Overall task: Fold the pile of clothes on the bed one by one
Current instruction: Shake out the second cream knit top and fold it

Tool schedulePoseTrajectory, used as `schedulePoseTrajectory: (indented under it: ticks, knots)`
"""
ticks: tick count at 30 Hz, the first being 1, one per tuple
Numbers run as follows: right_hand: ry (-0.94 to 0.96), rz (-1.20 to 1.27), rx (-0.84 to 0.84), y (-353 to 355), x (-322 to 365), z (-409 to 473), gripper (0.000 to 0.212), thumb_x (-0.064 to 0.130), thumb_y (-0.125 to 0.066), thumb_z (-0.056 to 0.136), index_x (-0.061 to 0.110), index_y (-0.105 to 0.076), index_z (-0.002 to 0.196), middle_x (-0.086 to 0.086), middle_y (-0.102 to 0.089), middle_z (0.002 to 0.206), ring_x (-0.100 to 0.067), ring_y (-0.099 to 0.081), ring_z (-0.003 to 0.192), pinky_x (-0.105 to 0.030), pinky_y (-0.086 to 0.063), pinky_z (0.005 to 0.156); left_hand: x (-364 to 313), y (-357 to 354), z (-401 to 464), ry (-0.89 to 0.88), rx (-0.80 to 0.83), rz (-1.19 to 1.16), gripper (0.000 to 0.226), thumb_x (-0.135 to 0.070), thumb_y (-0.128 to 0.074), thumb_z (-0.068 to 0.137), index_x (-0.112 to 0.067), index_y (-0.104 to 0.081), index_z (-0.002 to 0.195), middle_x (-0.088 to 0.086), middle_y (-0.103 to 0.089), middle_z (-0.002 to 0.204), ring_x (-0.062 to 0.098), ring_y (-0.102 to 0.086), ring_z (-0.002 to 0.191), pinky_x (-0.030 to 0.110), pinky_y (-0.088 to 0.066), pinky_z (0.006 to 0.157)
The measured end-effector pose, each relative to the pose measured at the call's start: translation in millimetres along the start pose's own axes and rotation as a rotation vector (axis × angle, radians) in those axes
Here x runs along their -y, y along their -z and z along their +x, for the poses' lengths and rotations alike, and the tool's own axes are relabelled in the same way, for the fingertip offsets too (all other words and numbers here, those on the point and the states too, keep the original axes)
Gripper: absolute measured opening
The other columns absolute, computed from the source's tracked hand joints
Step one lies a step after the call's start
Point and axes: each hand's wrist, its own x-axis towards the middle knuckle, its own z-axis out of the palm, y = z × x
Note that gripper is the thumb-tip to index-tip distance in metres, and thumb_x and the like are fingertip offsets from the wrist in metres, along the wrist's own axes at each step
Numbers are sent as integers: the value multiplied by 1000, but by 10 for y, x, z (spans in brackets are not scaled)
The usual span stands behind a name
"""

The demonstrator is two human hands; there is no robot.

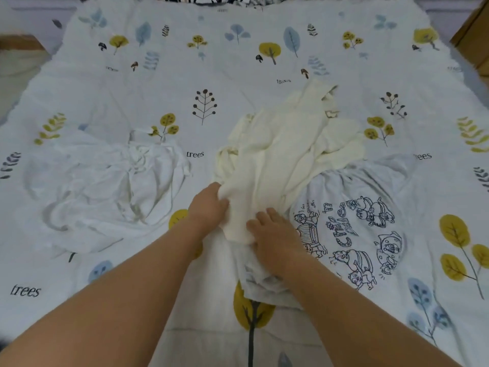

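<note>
Both hands meet just below the centre of the view, forearms reaching in from 7 and 5 o'clock. Left hand (209, 207) has its fingers curled into the near end of a cream garment (285, 154), gripping a bunched fold. Right hand (275, 234), just beside it at 4 o'clock, lies knuckles up on the same near end, its fingertips tucked down into the cloth; whether they pinch it cannot be told.

From the hands, the cream garment runs away toward 1 o'clock, crumpled and heaped. Its near part lies over a white printed shirt (370, 234), which spreads toward 3 o'clock and shows dark cartoon outline drawings; a fold of this shirt passes under the right wrist. Well apart at 9 o'clock lies a rumpled white garment (105, 186) with loose strings.

All rest on a white bedspread (211, 75) printed with trees and leaves. Bare spread stretches toward 12 o'clock and between the two heaps. The bed's edges show at 10 and 2 o'clock, with a brown box (473, 35) at the 2 o'clock corner.
</note>
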Motion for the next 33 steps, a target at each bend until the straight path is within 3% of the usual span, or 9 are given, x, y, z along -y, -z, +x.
schedulePoseTrajectory:
  ticks: [3, 6, 10, 13, 15, 18, 24, 29, 33]
  knots:
    - [-11, 36, -49, -14, -1, -194, 28, 17, -43, 94, 14, -46, 122, -5, -44, 126, -24, -37, 123, -34, -36, 101, -14, 113, -259, -88, -14, -133, 13, -1, -48, 88, -4, -56, 97, 13, -59, 94, 20, -49, 83, 26, -31, 65]
    - [-119, 281, -27, 118, 25, -370, 26, 27, -43, 95, 13, -52, 115, -6, -50, 118, -24, -49, 111, -32, -42, 90, -162, 344, -588, -151, 7, -294, 20, 2, -46, 89, -15, -54, 83, 1, -55, 78, 14, -49, 72, 14, -36, 57]
    - [-187, 811, -283, 558, 176, -634, 73, 47, -65, 77, 26, -31, 138, 15, -35, 121, -2, -37, 113, -15, -34, 91, -603, 811, -966, -252, -9, -413, 23, 5, -47, 87, -15, -56, 78, -9, -48, 64, -2, -43, 54, 9, -34, 53]
    - [-94, 954, -388, 1034, 370, -843, 98, 55, -72, 63, 36, -18, 142, 26, -25, 130, 10, -24, 119, -11, -26, 96, -1024, 1152, -1239, -342, 44, -466, 13, 5, -50, 87, -4, -58, 83, -5, -50, 65, -2, -41, 55, 10, -35, 54]
    - [-86, 967, -473, 1342, 437, -991, 75, 42, -71, 71, 41, -30, 134, 29, -37, 129, 9, -36, 117, -16, -35, 95, -1281, 1379, -1441, -398, 102, -520, 15, 4, -51, 87, -7, -59, 81, -13, -53, 61, -6, -46, 54, 8, -36, 54]
    - [-67, 939, -589, 1822, 478, -1274, 32, 11, -57, 84, 29, -59, 111, 12, -64, 98, -7, -59, 90, -37, -49, 80, -1572, 1705, -1722, -429, 122, -564, 4, 3, -55, 87, 3, -57, 83, -11, -51, 61, -7, -47, 52, 7, -36, 52]
    - [26, 884, -671, 2754, 620, -1969, 49, -11, -44, 80, 34, -62, 89, 14, -64, 78, 4, -56, 73, -10, -39, 60, -1932, 2220, -2286, -323, 122, -683, 10, -9, -62, 86, -8, -58, 94, 0, -56, 73, 5, -54, 65, 12, -44, 61]
    - [97, 876, -612, 3399, 798, -2534, 45, -9, -43, 82, 32, -62, 82, 2, -67, 79, -7, -57, 70, -19, -40, 60, -2146, 2667, -2749, -406, 84, -541, 78, -14, -77, 74, -42, -32, 131, -3, -43, 105, 0, -51, 83, 12, -44, 75]
    - [141, 843, -578, 3803, 970, -2993, 30, -3, -47, 84, 22, -63, 80, 0, -66, 78, -12, -57, 72, -24, -40, 62, -2420, 3087, -3128, -563, -1, -490, 29, -6, -64, 83, -30, -64, 99, -4, -53, 104, 0, -51, 88, 6, -37, 70]
